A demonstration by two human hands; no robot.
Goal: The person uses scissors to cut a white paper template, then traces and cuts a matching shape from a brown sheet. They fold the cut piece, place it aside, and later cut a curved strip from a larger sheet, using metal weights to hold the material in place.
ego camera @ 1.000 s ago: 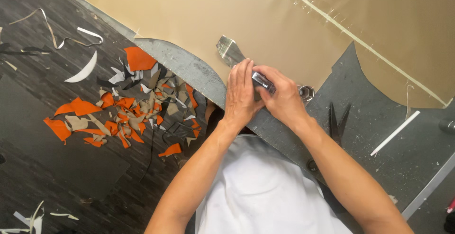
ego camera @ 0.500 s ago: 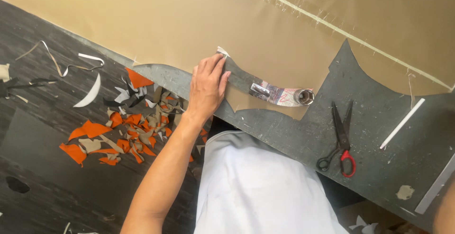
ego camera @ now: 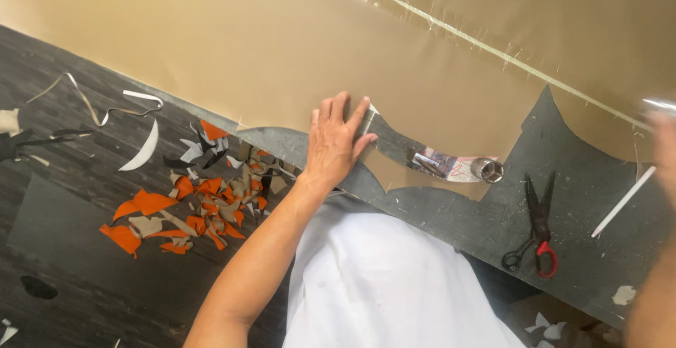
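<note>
Head view only.

Left hand (ego camera: 336,140): flat, fingers spread, palm down on the tan sheet material (ego camera: 267,45) right at its cut edge, at the near edge of the dark cutting table (ego camera: 584,249). Pressing, not gripping anything. Fingertips touch the end of a curved grey pattern template (ego camera: 394,140) that runs from the hand toward the right along the cut line.

Right hand (ego camera: 662,151): only a blurred sliver at the frame's right edge, well apart from the left. Cannot tell whether it is open or closed, or whether it holds anything.

On the template's far end: a small metal ring-shaped weight (ego camera: 488,170), next to a glossy strip with pink markings (ego camera: 440,165). Scissors with red and black handles (ego camera: 535,232) lie on the bare table, blades shut, to the right of the weight, between the two hands, touched by neither. White stick (ego camera: 623,201) lies near the right hand.

Floor at left: pile of orange, tan and grey offcuts (ego camera: 201,193).

Risks, my read:
- Template held by fingertips at one end and a light weight at the other; a nudge could pivot it off the line.
- Sheet is smooth and overhangs the table edge; it may creep under the palm.
- Offcuts underfoot = slip hazard.
</note>
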